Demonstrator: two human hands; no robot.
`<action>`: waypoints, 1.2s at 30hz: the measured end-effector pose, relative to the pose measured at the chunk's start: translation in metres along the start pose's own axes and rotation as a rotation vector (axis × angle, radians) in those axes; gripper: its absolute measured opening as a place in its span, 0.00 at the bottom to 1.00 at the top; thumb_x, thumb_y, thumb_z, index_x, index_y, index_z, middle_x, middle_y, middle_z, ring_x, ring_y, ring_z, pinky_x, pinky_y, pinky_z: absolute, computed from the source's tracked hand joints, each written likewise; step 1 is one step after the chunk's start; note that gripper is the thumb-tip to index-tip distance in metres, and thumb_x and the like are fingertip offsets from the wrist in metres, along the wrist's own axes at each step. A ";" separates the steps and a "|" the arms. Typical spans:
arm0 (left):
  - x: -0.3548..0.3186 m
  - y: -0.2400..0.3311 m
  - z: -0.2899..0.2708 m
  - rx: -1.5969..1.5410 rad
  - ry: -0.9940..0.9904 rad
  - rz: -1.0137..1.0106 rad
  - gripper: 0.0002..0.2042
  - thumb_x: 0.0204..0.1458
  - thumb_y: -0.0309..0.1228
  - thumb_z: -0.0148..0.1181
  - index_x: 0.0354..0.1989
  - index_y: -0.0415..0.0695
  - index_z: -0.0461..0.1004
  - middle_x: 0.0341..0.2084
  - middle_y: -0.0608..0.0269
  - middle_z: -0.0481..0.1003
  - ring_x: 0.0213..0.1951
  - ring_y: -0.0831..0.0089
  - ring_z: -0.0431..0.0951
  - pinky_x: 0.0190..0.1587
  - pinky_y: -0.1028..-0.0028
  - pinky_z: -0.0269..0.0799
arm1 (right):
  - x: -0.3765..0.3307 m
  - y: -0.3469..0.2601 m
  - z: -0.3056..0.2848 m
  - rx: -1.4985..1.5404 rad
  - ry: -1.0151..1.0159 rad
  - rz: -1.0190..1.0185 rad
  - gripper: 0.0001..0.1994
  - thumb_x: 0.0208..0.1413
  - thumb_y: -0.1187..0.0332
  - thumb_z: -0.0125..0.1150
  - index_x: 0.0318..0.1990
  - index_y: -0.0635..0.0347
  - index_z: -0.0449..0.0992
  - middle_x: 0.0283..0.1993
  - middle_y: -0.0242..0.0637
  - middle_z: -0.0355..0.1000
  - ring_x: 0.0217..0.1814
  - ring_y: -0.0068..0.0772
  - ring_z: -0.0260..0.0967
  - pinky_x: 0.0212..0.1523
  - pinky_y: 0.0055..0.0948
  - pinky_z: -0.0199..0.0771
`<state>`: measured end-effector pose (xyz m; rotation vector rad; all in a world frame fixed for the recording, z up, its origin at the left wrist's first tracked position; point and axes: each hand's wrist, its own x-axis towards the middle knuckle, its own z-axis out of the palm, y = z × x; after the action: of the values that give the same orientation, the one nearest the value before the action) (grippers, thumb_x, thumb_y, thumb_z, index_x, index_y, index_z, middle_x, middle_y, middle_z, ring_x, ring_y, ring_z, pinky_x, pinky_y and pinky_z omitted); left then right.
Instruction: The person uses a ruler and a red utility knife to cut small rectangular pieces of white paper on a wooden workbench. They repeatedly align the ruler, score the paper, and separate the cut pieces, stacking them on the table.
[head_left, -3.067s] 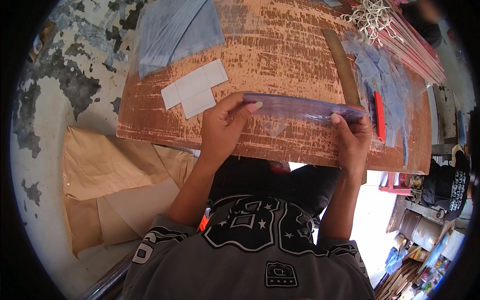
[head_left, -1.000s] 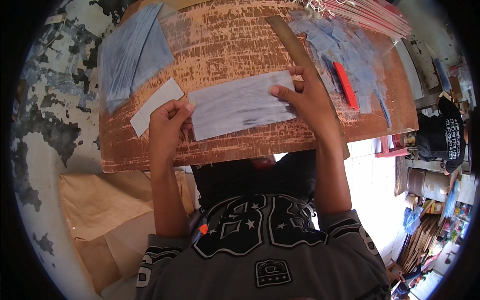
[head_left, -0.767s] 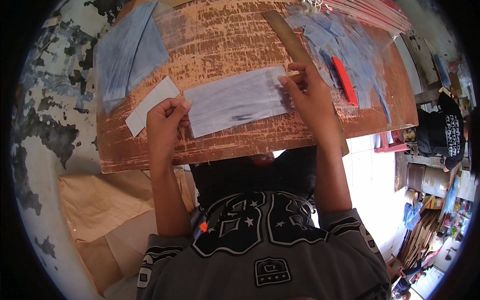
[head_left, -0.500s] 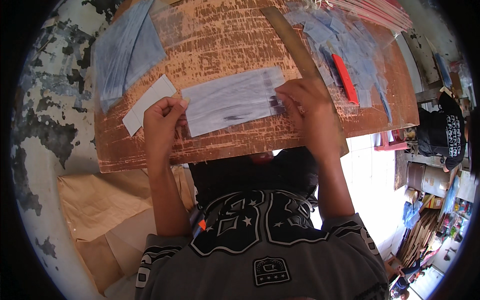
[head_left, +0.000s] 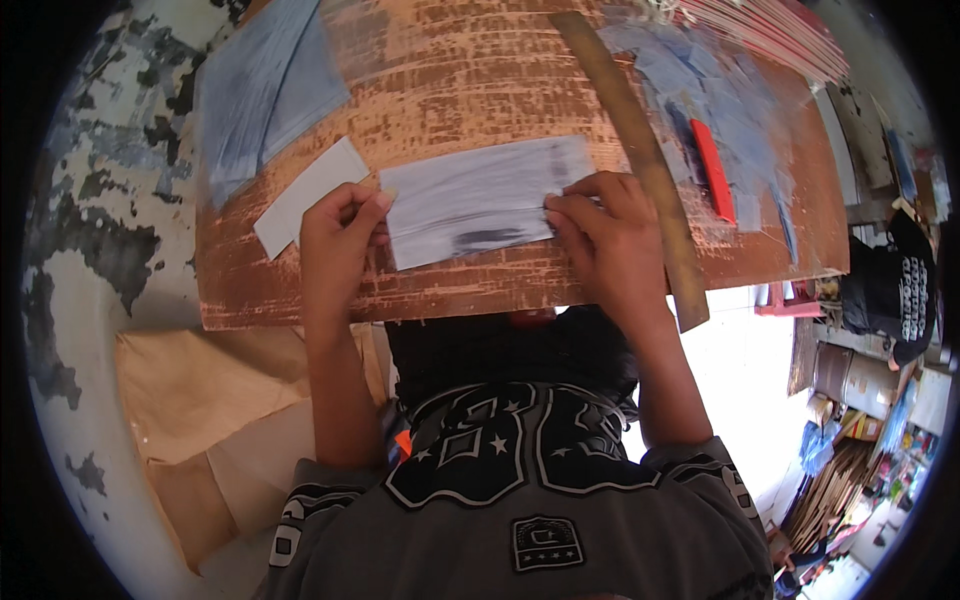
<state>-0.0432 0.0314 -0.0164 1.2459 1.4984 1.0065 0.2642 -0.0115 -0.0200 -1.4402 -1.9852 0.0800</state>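
A pale, see-through plastic sheet (head_left: 470, 200) lies near the front edge of the worn brown table, creased and shiny, with a dark patch low on it. My left hand (head_left: 345, 220) pinches its left edge between thumb and fingers. Toward the sheet's right end, my right hand (head_left: 610, 215) has thumb and fingertips closed on the plastic; the fingers hide that corner. Partly behind my left hand is a white paper strip (head_left: 310, 195), lying aslant. To the right of my right hand runs a long, worn metal ruler (head_left: 640, 140).
A red-handled cutter (head_left: 712, 170) rests among loose bluish plastic pieces (head_left: 690, 80) on the right. Larger plastic sheets (head_left: 270, 90) are stacked at far left. Thin pinkish sticks (head_left: 770, 35) lie at the back right. A peeling wall (head_left: 110, 230) stands left; a person (head_left: 885, 290) is at far right.
My right hand has moved from the sheet's right end slightly left and down, its fingers closing on the plastic. My left hand keeps its pinch. The view has shifted a little.
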 end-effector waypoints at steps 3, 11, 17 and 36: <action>-0.004 0.000 -0.002 -0.007 -0.007 0.022 0.11 0.69 0.33 0.66 0.41 0.36 0.84 0.29 0.67 0.82 0.31 0.81 0.79 0.39 0.78 0.78 | 0.001 -0.002 -0.003 0.015 -0.040 0.026 0.05 0.60 0.67 0.74 0.42 0.53 0.88 0.44 0.30 0.78 0.53 0.39 0.75 0.51 0.43 0.71; -0.028 0.014 -0.016 0.100 0.101 0.021 0.10 0.69 0.32 0.66 0.43 0.36 0.85 0.31 0.67 0.83 0.32 0.82 0.78 0.41 0.78 0.76 | 0.004 -0.003 -0.004 0.009 -0.043 0.014 0.05 0.60 0.70 0.73 0.43 0.56 0.88 0.43 0.33 0.79 0.52 0.43 0.75 0.52 0.45 0.72; -0.050 0.011 -0.013 0.232 0.034 0.009 0.08 0.66 0.30 0.70 0.43 0.36 0.86 0.30 0.69 0.83 0.33 0.85 0.77 0.40 0.80 0.72 | 0.002 -0.001 -0.001 0.018 -0.033 0.002 0.06 0.61 0.70 0.73 0.44 0.55 0.88 0.44 0.34 0.79 0.53 0.44 0.74 0.53 0.46 0.71; -0.058 -0.005 0.003 0.191 0.070 0.031 0.06 0.66 0.27 0.70 0.41 0.37 0.84 0.31 0.69 0.82 0.35 0.84 0.78 0.42 0.80 0.73 | -0.001 0.000 -0.002 0.168 0.006 0.109 0.11 0.65 0.76 0.66 0.53 0.61 0.82 0.44 0.42 0.80 0.51 0.49 0.76 0.55 0.47 0.72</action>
<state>-0.0373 -0.0268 -0.0135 1.3839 1.6653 0.9532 0.2655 -0.0129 -0.0186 -1.4361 -1.8471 0.2837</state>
